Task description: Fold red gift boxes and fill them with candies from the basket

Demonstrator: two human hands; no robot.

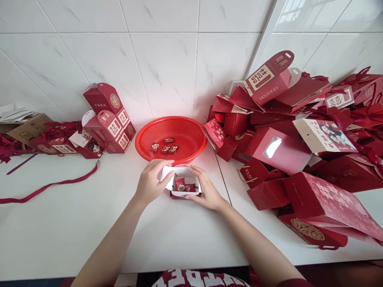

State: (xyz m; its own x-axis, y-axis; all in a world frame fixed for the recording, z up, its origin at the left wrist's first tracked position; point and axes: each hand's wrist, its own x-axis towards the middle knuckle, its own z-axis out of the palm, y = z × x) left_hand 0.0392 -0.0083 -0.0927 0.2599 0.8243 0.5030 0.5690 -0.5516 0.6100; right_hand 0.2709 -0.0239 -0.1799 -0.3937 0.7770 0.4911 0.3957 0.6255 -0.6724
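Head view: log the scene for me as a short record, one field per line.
Left hand: holding the white flap at the left of the open box
Right hand: gripping the box's right side
Inside box: red packets
Behind box: red basket with four similar packets
Table left: stacked red boxes, loose ribbon
Table right: jumbled box pile

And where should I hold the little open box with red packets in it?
Probably take the open box by its outer left and right walls, one hand from each side: it sits upright, and those walls face each other. Its top is open with red packets inside, so keep it level.
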